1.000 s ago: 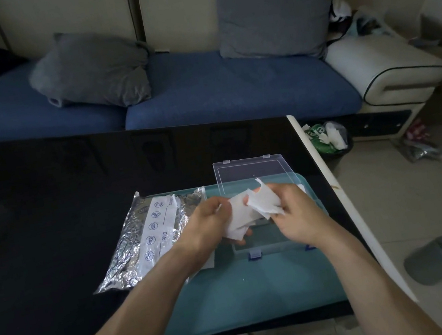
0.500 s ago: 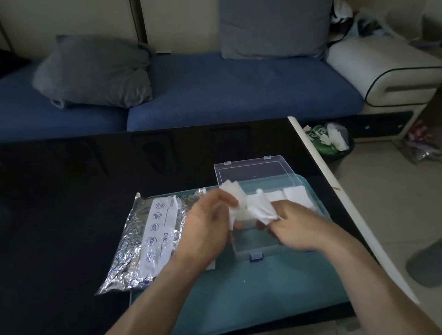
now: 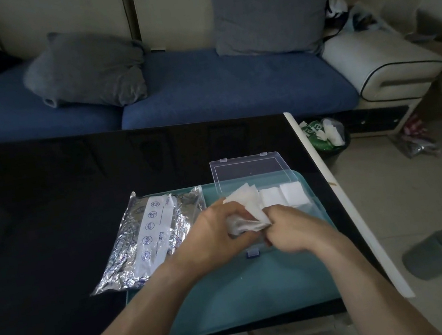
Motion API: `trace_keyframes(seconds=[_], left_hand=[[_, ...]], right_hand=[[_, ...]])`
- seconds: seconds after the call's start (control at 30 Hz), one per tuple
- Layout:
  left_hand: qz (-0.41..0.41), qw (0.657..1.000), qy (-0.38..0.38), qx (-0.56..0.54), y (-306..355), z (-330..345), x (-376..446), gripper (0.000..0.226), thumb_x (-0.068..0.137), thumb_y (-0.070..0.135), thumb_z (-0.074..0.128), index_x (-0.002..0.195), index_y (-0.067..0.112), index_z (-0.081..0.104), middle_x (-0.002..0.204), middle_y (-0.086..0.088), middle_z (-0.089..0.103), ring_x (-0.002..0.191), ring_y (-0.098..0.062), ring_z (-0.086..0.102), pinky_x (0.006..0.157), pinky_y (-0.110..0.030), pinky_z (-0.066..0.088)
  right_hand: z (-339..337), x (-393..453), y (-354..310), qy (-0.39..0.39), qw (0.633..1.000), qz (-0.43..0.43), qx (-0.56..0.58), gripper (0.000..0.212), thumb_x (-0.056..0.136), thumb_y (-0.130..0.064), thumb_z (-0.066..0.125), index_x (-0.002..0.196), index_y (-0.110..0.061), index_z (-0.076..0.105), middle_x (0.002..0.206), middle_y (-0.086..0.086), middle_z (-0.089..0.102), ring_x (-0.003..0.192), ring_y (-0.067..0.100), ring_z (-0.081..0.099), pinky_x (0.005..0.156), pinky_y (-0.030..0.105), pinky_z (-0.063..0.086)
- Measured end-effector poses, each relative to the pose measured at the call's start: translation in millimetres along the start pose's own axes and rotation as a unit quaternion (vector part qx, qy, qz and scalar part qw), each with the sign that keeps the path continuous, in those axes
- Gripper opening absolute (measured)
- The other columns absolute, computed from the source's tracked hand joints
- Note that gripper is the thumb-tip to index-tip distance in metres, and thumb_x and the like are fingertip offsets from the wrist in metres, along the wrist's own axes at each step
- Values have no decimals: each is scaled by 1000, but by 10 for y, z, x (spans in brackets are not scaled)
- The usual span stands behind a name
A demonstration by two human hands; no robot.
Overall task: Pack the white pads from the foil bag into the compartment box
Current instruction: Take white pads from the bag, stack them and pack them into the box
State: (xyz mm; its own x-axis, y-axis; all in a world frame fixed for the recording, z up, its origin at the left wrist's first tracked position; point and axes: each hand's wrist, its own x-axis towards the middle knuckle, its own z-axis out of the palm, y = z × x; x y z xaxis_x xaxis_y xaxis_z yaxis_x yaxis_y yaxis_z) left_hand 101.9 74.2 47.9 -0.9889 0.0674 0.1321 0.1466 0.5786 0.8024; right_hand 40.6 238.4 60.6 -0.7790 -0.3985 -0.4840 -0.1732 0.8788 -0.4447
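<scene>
Both hands, left [image 3: 213, 235] and right [image 3: 290, 227], curl their fingers around crumpled white pads [image 3: 245, 209] above the open box [image 3: 248, 167] (foil bag [image 3: 149, 236] just left).

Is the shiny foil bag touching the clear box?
Apart. In the head view, the foil bag lies left of the compartment box, with a strip of teal mat showing between them.

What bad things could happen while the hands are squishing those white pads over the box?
Both hands, left hand and right hand, grip a bunched clump of white pads, so some might crumple or slip out beside the compartment box. The open lid lies flat behind and could get bumped. The foil bag lies partly off the teal mat and might slide.
</scene>
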Motion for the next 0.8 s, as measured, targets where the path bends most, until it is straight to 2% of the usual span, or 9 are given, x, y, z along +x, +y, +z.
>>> trace_keyframes(seconds=[0.07, 0.2, 0.3, 0.37, 0.53, 0.6, 0.67, 0.73, 0.8], left_hand=[[13, 1000, 18, 8, 9, -13, 10, 7, 83, 24, 79, 86, 21, 73, 80, 14, 60, 75, 8, 57, 64, -6, 36], [-8, 998, 51, 48, 6, -35, 27, 25, 88, 23, 73, 71, 7, 64, 65, 1, 56, 63, -7, 49, 54, -15, 34], [-47, 996, 55, 55, -22, -52, 37, 24, 87, 23, 71, 67, 16, 62, 60, 8, 53, 55, 0, 50, 50, -14, 34], [-76, 994, 52, 58, -34, -57, 44, 28, 87, 24, 71, 63, 23, 57, 58, 9, 53, 51, 1, 49, 49, -14, 34], [-139, 989, 35, 34, -43, -45, 71, 24, 89, 27, 69, 71, 14, 62, 65, 2, 62, 55, -7, 53, 49, -17, 37], [-168, 985, 27, -22, -37, -47, 77, 24, 93, 24, 67, 71, 16, 62, 62, 3, 65, 46, -1, 52, 47, -15, 37], [-208, 972, 19, -109, -24, -58, 70, 20, 97, 22, 62, 79, 13, 65, 63, -4, 69, 40, -3, 50, 46, -17, 38], [-238, 954, 24, -179, -25, -70, 62, 22, 99, 22, 58, 89, 6, 68, 67, -11, 71, 45, -14, 50, 48, -22, 40], [-247, 940, 35, -233, -41, -65, 65, 26, 100, 23, 56, 94, 2, 70, 73, -15, 74, 56, -23, 50, 56, -29, 42]], right_hand=[[-2, -21, -24, -5, 1000, -19, 17, 22, 87, -13, 49, 102, -25, 59, 94, 1, 66, 84, 21, 64, 73, 38, 53], [-20, -92, -28, -8, 993, -68, 95, 17, 86, -20, 56, 101, -27, 63, 91, 7, 71, 87, 29, 69, 75, 48, 56], [-97, -148, 5, -13, 971, -70, 227, 21, 92, -36, 70, 108, -23, 64, 97, 3, 71, 85, 20, 69, 70, 35, 55], [-145, -186, 11, -12, 954, -56, 294, 30, 96, -43, 63, 114, -19, 63, 103, 3, 70, 88, 19, 70, 75, 32, 58], [-112, -127, 77, 96, 941, -62, 319, 19, 101, -27, 59, 97, -13, 71, 97, 3, 74, 88, 21, 74, 78, 41, 63], [-100, -68, 104, 178, 929, -67, 316, 18, 100, -26, 61, 92, -15, 72, 93, 1, 76, 86, 19, 75, 78, 41, 63], [-143, -54, 103, 234, 895, -78, 371, 16, 100, -21, 61, 95, -12, 72, 91, 5, 77, 83, 18, 76, 72, 36, 62], [-214, -84, 89, 230, 857, -92, 451, 14, 99, -14, 61, 96, -7, 73, 89, 7, 77, 75, 18, 75, 63, 27, 59], [-262, -130, 99, 193, 848, -97, 484, 10, 96, -10, 65, 92, -6, 74, 86, 10, 77, 61, 15, 70, 52, 22, 53]])
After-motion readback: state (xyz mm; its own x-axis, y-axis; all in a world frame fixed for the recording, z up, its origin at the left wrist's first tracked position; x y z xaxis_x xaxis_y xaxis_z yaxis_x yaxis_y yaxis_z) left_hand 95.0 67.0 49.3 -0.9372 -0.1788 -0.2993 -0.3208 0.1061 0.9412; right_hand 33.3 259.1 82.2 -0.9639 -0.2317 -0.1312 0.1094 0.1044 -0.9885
